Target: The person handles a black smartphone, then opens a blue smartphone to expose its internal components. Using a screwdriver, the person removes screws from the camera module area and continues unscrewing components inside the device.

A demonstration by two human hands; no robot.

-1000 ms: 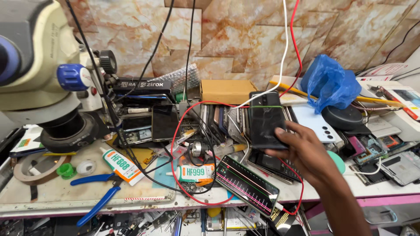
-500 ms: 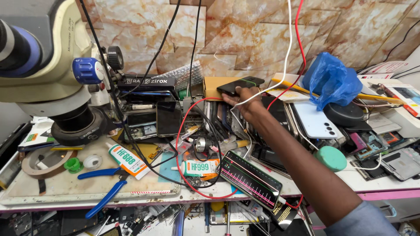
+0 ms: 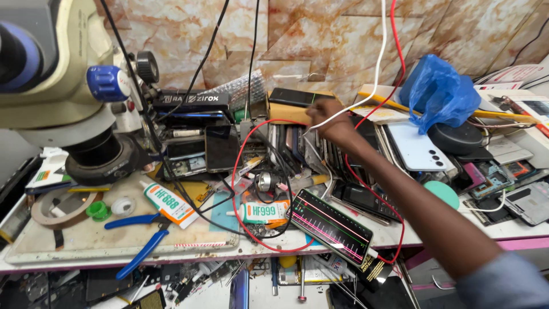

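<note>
Dark phone (image 3: 293,96): flat, glossy slab, laid on top of a tan cardboard box (image 3: 286,113) at the back of the worktop (image 3: 86,240), against a marbled tile wall. Right hand (image 3: 331,121): extended over the clutter to the phone's right end; fingers curled at its edge, though whether the grip is closed on it cannot be told. The left hand is not seen.

Beneath the hand: a row of thin phones and screens (image 3: 297,146), stood on edge and packed close together. Crossing the arm: a white cable (image 3: 380,57) and a red wire (image 3: 394,51), both smooth and rounded.

To the right: a crumpled blue plastic bag (image 3: 437,91), its contents hidden; a pale phone (image 3: 414,147) lying back-up.

Nearer the front edge: a dark phone with a striped lit screen (image 3: 331,225); two white glue tubes (image 3: 217,209); blue-handled pliers (image 3: 140,240).

At left: a cream microscope (image 3: 63,86), rounded and matte.
</note>
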